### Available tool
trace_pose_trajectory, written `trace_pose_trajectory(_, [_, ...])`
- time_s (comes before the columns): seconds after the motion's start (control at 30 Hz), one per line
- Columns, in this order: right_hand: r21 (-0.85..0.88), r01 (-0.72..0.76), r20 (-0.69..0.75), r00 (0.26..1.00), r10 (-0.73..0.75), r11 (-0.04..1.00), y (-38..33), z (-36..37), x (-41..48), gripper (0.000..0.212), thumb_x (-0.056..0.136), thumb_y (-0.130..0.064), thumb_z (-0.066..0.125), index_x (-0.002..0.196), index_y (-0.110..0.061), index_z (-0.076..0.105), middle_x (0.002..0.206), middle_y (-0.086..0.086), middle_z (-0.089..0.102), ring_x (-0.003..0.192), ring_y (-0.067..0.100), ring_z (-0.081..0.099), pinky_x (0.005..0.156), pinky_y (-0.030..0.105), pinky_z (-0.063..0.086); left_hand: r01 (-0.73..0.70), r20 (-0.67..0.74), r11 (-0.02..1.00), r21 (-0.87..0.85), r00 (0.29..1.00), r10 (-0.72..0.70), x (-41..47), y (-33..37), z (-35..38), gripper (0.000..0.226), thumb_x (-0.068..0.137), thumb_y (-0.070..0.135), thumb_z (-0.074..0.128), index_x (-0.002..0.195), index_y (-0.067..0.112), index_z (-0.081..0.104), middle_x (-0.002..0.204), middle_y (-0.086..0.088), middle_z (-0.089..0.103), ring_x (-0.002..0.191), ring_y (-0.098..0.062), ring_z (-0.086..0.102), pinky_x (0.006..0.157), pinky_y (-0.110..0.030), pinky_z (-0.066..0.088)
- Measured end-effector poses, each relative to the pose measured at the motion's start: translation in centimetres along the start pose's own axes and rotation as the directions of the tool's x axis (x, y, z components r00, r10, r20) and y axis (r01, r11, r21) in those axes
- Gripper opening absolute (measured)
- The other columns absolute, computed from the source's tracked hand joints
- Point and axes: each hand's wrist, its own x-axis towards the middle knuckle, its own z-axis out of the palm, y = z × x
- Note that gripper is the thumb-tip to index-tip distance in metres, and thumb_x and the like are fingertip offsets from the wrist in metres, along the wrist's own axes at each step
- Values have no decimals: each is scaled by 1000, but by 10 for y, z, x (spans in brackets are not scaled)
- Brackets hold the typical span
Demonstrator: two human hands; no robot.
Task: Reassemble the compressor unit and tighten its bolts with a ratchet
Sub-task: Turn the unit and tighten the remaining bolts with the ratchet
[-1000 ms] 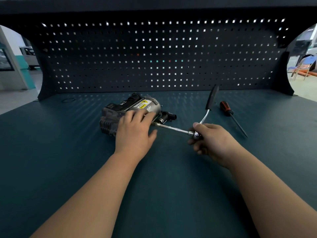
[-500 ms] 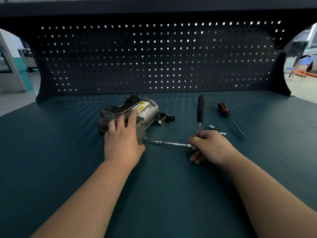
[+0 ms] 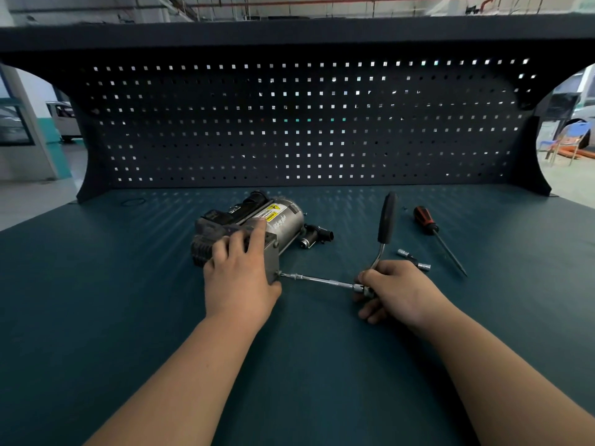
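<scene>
1. Left hand (image 3: 240,278): the fingers (image 3: 225,244) are curled over the top edge of the grey end plate (image 3: 272,257) of the compressor unit (image 3: 285,225). The index finger reaches forward onto the silver cylinder, and the thumb lies at the plate's lower corner. The hand grips the unit.

2. Right hand (image 3: 397,289): the fingers are closed round the head of the ratchet (image 3: 387,220). The thumb sits on top at the joint with the extension bar (image 3: 322,280). The black handle stands nearly upright above the hand.

3. The extension bar runs leftward, and its tip touches the lower right corner of the end plate.

4. The compressor unit lies on its side on the dark green bench mat (image 3: 128,317), left of centre. The cylinder points toward the pegboard (image 3: 289,123).

5. Markings: a yellow warning label (image 3: 269,213) with a triangle symbol is on the cylinder, and its text is too small to read. Pale script beside it is also illegible.

6. A black fitting (image 3: 317,236) lies just beside the cylinder. A chrome socket adapter (image 3: 413,260) lies near the right hand. A screwdriver (image 3: 425,220) with a red and black handle lies farther right.

7. Change: half a second ago the bar tip lay clear of the plate, and it now touches the corner. One second ago the left hand lay on the cylinder, and the ratchet handle leaned right.
</scene>
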Motion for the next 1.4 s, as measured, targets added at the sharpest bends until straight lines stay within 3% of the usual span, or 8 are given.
trace_pose_trajectory(0.33, [4,-5,1,1000,5,1000,0,1,0,18,92,-10,52,77,0,58,69,14,65,48,24,63,44,27,50,7,-8,1000,9,1000,-7,0,1,2,101,74,49,71,146,36,1,144,2,28,130,-25,22,103,-40,32])
trace_pose_trajectory(1.4, [0,3,-1,1000,-3,1000,-2,2,-3,18,91,-9,52,88,6,61,72,15,67,49,25,65,44,29,52,2,-8,1000,13,1000,-2,0,3,2,98,73,49,73,145,34,9,142,0,32,131,-28,25,104,-43,34])
